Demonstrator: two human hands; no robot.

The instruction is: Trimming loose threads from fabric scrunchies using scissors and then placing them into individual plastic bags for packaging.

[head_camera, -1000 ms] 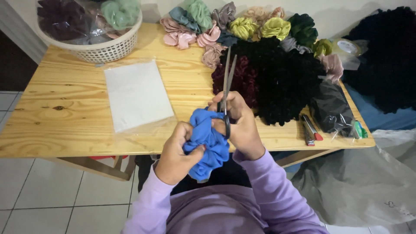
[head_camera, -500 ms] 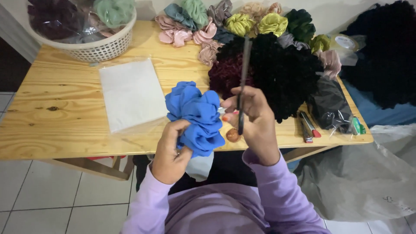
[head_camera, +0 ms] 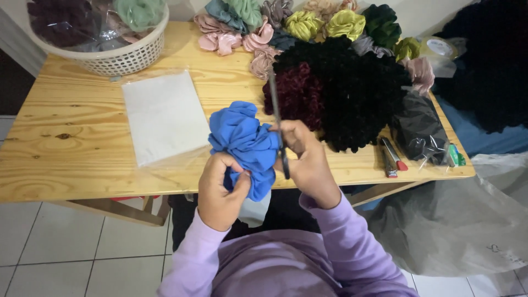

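The blue scrunchie (head_camera: 246, 146) is a soft, puffy ring of blue cloth, held up just above the near edge of the wooden table (head_camera: 71, 159). The left hand (head_camera: 220, 190) pinches its lower part, with the fingers curled tight into the cloth. The right hand (head_camera: 305, 159) sits just beside it on the other side and is closed around a pair of scissors (head_camera: 278, 124). The long dark blades point up and away from the person and look shut together. The scissors touch the right side of the blue cloth.

Both arms wear light purple sleeves (head_camera: 352, 247).

On the table, left of the hands, lies a flat white sheet in a clear plastic bag (head_camera: 162, 115). Behind the hands is a big heap of black scrunchies (head_camera: 357, 93), with a dark red one (head_camera: 297, 93) at its left side. Farther back sits a row of pink, green, grey and yellow scrunchies (head_camera: 297, 22). A white basket (head_camera: 118, 55) with bagged scrunchies stands at the far left corner.
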